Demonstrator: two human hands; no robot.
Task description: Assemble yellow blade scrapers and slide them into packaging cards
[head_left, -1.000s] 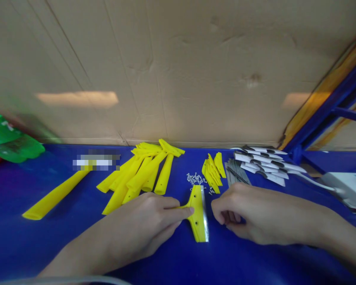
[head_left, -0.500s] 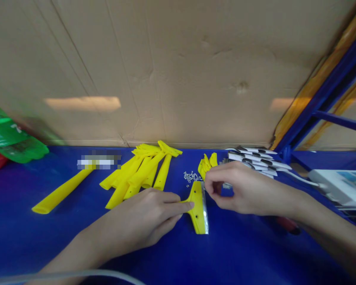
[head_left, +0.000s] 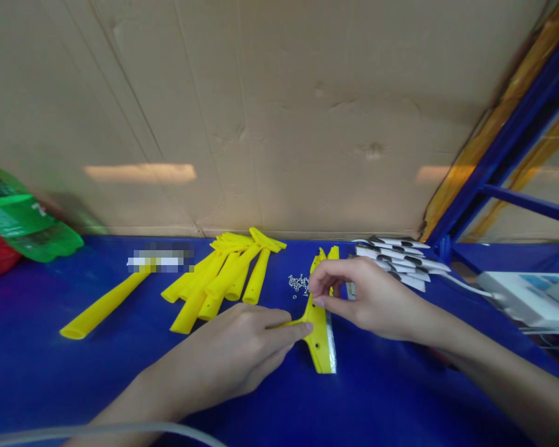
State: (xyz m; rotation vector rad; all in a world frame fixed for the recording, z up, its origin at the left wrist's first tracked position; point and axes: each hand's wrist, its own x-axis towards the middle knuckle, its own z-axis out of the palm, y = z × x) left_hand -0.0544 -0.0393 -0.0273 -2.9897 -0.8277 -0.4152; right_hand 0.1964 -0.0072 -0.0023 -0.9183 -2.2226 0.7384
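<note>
Taken from a single head-worn camera, above the near side of a blue tabletop [head_left: 377, 403]. Looks forward and down, close in, over the left hand [head_left: 246, 341] and right hand [head_left: 358, 295], both in the lower half of the view. Faces a brown cardboard wall [head_left: 284, 112] across the upper half. Tilts little to either side. Reaches wide enough to catch a green bottle [head_left: 25, 223] at the left edge and a blue metal frame [head_left: 512, 136] at the right.

Yellow scraper [head_left: 320, 357] partly hidden behind right fingers [head_left: 330, 269].

Cardboard wall [head_left: 307, 124] behind blue table [head_left: 372, 397]
</note>
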